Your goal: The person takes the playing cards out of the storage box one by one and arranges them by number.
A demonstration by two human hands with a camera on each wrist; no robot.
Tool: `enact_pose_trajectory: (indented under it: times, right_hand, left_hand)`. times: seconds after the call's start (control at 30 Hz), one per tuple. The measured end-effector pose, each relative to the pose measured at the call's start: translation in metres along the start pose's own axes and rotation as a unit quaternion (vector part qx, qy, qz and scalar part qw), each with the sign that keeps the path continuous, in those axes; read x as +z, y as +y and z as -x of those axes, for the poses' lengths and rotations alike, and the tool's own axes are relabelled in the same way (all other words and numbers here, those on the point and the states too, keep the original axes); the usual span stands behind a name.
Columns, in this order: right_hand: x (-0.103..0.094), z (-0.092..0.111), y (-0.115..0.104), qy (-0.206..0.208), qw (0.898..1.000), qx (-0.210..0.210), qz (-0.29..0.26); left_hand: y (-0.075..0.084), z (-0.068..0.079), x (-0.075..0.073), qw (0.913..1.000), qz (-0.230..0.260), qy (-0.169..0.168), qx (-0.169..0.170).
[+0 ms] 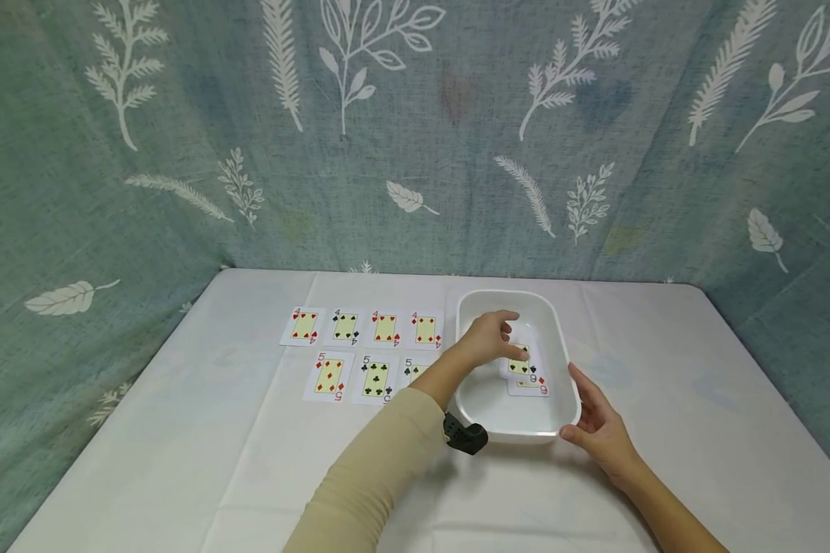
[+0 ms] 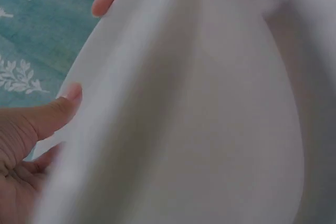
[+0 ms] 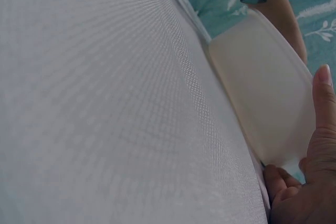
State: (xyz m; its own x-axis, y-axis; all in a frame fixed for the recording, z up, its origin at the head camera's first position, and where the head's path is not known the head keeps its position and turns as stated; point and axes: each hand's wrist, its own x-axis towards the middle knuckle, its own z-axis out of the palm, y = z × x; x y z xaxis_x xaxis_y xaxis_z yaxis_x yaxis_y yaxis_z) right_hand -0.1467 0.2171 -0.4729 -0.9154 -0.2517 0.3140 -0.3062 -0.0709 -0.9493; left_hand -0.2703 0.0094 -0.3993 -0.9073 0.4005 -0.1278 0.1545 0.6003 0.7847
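In the head view my left hand reaches over the left rim of a white plastic tray. Its thumb lies over a six of spades card, while the index finger stretches apart from the thumb. That card overlaps a second, red-suited six on the tray floor. My right hand grips the tray at its near right corner, thumb on the near side and fingers along the right side. The right wrist view shows this right hand beside the tray's pale wall.
Left of the tray, playing cards lie face up in two rows: fours such as the four of hearts behind, fives such as the five of diamonds in front. My left forearm partly covers one five. A patterned curtain hangs behind the white-covered table.
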Motion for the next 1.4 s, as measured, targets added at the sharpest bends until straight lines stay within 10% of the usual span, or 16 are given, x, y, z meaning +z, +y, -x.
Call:
enact_pose_trajectory:
  times: [0.4, 0.8, 1.0, 1.4]
  right_hand:
    - [0.0, 0.001, -0.001, 0.001, 1.0, 0.0, 0.0]
    - [0.0, -0.001, -0.001, 0.006, 1.0, -0.004, 0.011]
    - [0.001, -0.001, -0.001, 0.005, 1.0, -0.007, 0.007]
    - [0.002, 0.001, -0.002, 0.009, 1.0, 0.004, 0.012]
  left_hand:
    - [-0.003, -0.002, 0.016, 0.9912, -0.112, -0.003, -0.071]
    - [0.001, 0.004, 0.016, 0.9543, -0.272, -0.095, -0.078]
    - [0.0, 0.008, 0.013, 0.9683, -0.233, -0.075, -0.051]
    - [0.0, 0.012, 0.011, 0.9658, -0.234, -0.1, -0.051]
